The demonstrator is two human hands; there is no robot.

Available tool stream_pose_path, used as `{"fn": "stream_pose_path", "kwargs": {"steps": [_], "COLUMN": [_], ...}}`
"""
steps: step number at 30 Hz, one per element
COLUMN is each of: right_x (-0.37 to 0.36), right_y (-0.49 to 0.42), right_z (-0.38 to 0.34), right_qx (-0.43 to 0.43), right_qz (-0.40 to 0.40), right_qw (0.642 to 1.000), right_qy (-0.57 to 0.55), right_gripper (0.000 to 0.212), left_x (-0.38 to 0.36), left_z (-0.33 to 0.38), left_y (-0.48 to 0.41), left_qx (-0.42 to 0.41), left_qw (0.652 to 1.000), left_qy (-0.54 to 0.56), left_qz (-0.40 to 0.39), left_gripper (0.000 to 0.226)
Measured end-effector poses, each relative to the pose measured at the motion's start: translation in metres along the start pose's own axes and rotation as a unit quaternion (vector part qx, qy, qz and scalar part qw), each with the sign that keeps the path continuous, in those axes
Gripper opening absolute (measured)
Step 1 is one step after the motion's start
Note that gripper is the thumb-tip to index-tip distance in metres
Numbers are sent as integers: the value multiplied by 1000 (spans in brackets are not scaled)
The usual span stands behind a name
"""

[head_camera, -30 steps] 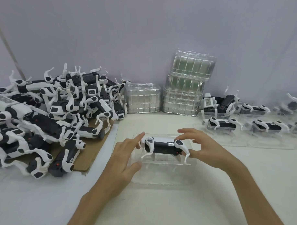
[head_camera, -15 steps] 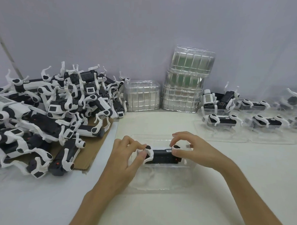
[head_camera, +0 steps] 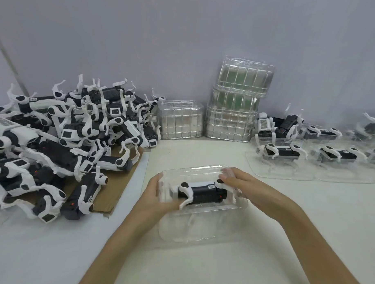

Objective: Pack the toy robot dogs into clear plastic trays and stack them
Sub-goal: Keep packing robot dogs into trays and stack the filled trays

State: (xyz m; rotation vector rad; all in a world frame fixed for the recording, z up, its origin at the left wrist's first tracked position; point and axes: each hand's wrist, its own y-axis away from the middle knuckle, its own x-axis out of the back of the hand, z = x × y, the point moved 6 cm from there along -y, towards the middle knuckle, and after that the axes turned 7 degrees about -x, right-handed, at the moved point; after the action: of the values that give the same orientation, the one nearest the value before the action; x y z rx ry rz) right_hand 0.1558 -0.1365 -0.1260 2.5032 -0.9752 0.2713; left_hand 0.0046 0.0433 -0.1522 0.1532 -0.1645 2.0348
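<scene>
Fingers point(head_camera: 231, 179) of left hand point(head_camera: 152, 196) and right hand point(head_camera: 250, 190) grip clear tray point(head_camera: 200, 229) | toy dog point(head_camera: 204, 192) inside (label unreadable)

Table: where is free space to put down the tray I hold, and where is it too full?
Free: the table strip between the held tray and the empty tray stacks; the patch right of the right hand, below the packed trays; the near edge. Crowded: the dog pile on the left, and the back row.
</scene>
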Motion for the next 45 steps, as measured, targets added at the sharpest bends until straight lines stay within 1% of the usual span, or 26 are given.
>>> {"fn": "stream_pose_path", "kwargs": {"steps": [2,4,6,8,9,10,11,12,13,14,15,16,18,19,22,25,26,28,30,31,33,35,38,40,42,45], "right_x": [-1,0,-2,-1,3,4,0,-9,-20,-32,-45,-57,-72,-74,-70,-70,-69,-63,-63,-67,-79,-83,-76,-69,-62,-45], "right_y": [1,2,2,2,3,10,20,31,38,43,45,44,40,38,39,44,45,48,46,45,42,37,25,13,-6,-37], "right_z": [-2,-4,-6,-6,-8,-16,-30,-44,-53,-58,-58,-54,-42,-37,-38,-42,-45,-47,-42,-37,-27,-26,-31,-35,-40,-49], "right_qx": [12,19,19,12,24,63,135,225,293,328,334,313,261,247,240,229,232,246,219,194,185,201,228,240,244,241], "right_qz": [1,9,25,84,147,219,271,281,247,190,129,73,4,-11,-31,-51,-46,15,60,59,53,82,122,141,153,163], "right_qw": [1000,999,999,996,986,961,929,907,901,905,912,919,915,911,913,922,926,915,886,873,842,826,827,830,823,819], "right_qy": [-20,-38,-38,11,79,158,212,219,205,193,198,227,308,330,328,308,295,318,404,443,504,520,499,484,490,495], "right_gripper": [30,35,38,45,49,51,49,43,37,33,32,33,36,37,35,32,31,35,53,63,71,67,56,44,36,33], "left_x": [-1,-2,1,3,3,1,-1,-3,-5,-6,-7,-8,-7,-7,-9,-9,-8,-7,-6,-6,-6,-5,1,4,4,3], "left_z": [2,3,4,5,4,3,2,1,1,0,0,0,0,-1,-3,-4,-4,-4,-4,-4,-3,-1,2,4,4,3], "left_y": [0,2,4,3,3,2,1,1,0,-1,-1,-1,-3,-4,-5,-5,-6,-6,-6,-5,-4,-3,-1,0,1,0], "left_qx": [-4,-2,0,-3,-4,-8,-12,-17,-21,-24,-24,-20,-10,-9,-8,-5,-3,-3,-5,-6,-8,-4,-3,-9,-10,-6], "left_qw": [1000,1000,998,998,999,999,999,999,999,999,999,999,999,999,999,999,999,998,998,998,997,995,991,990,989,990], "left_qy": [-6,18,55,61,47,32,19,8,-1,-7,-7,-5,2,9,24,17,13,7,6,5,3,7,3,-1,-12,-31], "left_qz": [9,13,15,15,15,18,23,27,31,35,37,38,41,41,41,46,49,56,63,66,74,95,131,141,145,138], "left_gripper": [105,111,108,103,100,95,90,87,86,87,91,97,100,96,77,75,75,75,73,72,67,60,52,50,49,49]}}
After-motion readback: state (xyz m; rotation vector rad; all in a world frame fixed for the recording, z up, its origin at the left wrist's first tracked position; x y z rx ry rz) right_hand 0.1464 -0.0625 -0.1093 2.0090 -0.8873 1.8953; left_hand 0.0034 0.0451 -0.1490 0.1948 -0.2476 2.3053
